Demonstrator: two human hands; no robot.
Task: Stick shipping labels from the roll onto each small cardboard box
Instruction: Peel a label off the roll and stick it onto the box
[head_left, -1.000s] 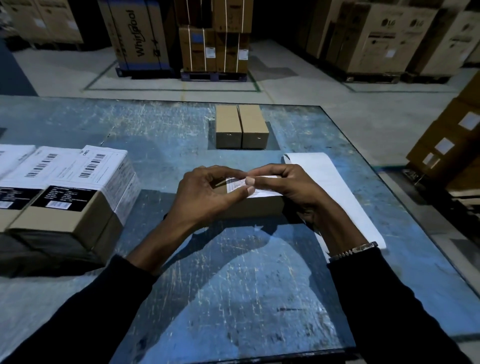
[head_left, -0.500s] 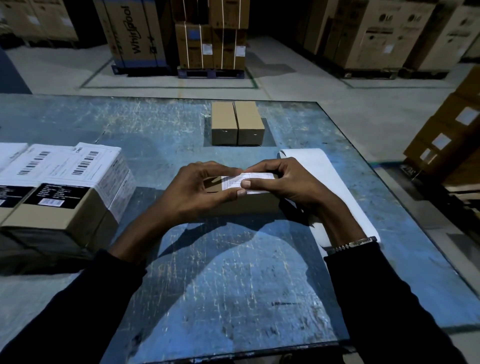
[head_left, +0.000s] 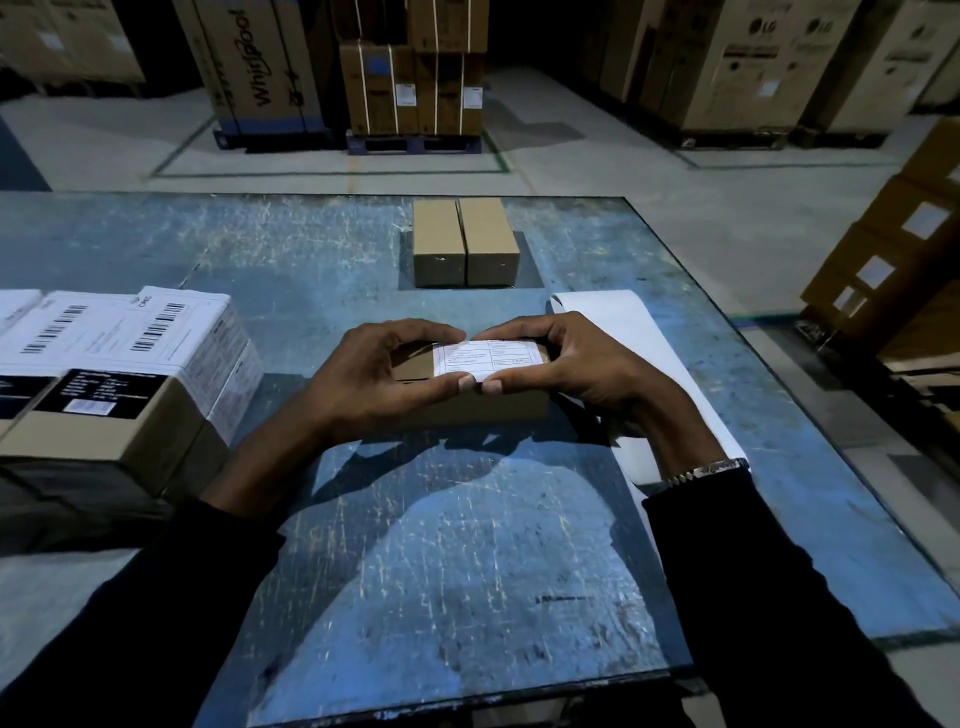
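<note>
your left hand (head_left: 374, 376) and right hand (head_left: 566, 364) both have a grip curled round the small box (head_left: 467, 410) mid-desk (head_left: 467, 571), so thumb the label (head_left: 480, 358) flat outward from the centre, imo no bubbles that way

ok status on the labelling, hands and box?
Left hand and right hand both gripping the small box, thumbs on the label. Label lying flat on top. Two bare boxes waiting behind, nothing in the way.

Both hands, left (head_left: 363, 382) and right (head_left: 566, 364), grip a small box (head_left: 493, 410) (white label (head_left: 480, 358) on top).
</note>
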